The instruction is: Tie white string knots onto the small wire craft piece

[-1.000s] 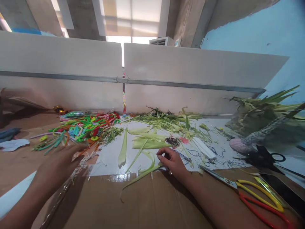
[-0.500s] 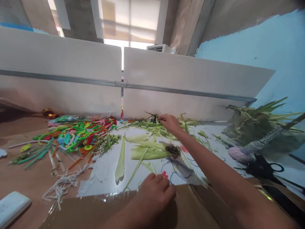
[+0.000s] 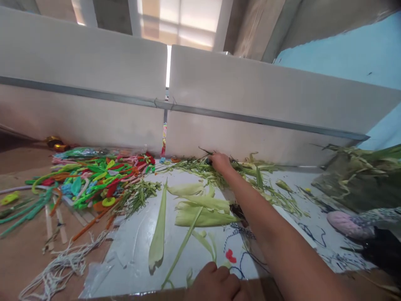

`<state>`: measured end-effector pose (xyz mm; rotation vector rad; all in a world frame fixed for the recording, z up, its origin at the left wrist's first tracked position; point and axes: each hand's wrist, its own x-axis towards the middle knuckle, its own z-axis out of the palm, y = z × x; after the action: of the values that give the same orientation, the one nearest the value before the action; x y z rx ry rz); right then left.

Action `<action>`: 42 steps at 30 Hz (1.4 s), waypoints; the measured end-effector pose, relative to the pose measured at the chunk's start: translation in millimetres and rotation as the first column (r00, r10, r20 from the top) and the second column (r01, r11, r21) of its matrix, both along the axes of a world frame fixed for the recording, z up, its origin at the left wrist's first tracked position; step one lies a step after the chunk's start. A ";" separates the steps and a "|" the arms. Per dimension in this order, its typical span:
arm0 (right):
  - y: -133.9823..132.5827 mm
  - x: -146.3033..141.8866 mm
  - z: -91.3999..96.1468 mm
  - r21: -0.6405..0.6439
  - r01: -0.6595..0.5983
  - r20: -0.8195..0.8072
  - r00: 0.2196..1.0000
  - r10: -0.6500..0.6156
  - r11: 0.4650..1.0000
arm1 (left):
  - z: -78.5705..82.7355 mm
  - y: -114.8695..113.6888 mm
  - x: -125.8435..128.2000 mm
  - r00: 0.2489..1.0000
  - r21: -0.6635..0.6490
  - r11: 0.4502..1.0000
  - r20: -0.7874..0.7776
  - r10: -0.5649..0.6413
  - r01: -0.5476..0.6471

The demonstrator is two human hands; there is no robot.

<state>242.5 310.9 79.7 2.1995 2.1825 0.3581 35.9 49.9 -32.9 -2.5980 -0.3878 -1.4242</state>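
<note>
Right hand: the right hand [image 3: 221,162] is way out at the back, fingertips down at a small dark thing [image 3: 208,160] in the scraps. Fingers look bent, but I honestly can't make out if they're gripping it or just touching.
Left hand: the left hand [image 3: 216,285] sits at the bottom edge, partly cut off, knuckles up and fingers curled. Palm's hidden, so no clue if anything's in there.
Green scraps: a messy heap of green scraps [image 3: 266,168] runs along the back, around and beside the right hand.
Red bit: a little red piece [image 3: 231,256] lies just beyond the left hand, with dark blue cord [image 3: 241,267] curling next to it.
Husks: pale green husks [image 3: 203,219] overlap mid-sheet, between the two hands. One long leaf [image 3: 159,230] lies off to their left.
Sheet: all that sits on a white sheet [image 3: 131,246].
Left side: big tangle of fuzzy coloured stems [image 3: 100,179], green sprigs [image 3: 139,196] beside it, and loose white strings [image 3: 59,267] nearer the front.
Right side: a pink-ended bundle [image 3: 347,224] beside something black [image 3: 384,251].
Backdrop: pale partition [image 3: 94,58] standing behind everything.
</note>
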 end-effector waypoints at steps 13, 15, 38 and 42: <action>-1.3 1.7 4.6 0.186 -0.043 -0.191 0.978 0.079 0.982 | 16.1 -1.8 -8.2 0.995 0.017 1.000 -0.092 -0.023 0.024; -1.5 2.5 16.1 0.274 0.003 -0.324 0.942 0.089 0.962 | 16.3 -1.2 -7.7 0.998 0.018 0.999 -0.055 -0.027 0.028; -114.1 -23.8 88.4 0.343 0.010 -0.939 0.019 0.342 0.939 | 76.0 8.6 -42.2 0.987 -0.568 0.823 0.123 0.099 -0.012; -176.5 -49.9 77.5 0.340 -0.067 -0.940 -0.025 0.339 0.938 | 94.0 36.4 -52.3 0.945 -0.649 0.759 0.208 0.251 -0.058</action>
<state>192.6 134.4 157.2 2.4634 3.0863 -1.8236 -16.4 86.3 61.0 -2.7161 -1.3146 -1.8595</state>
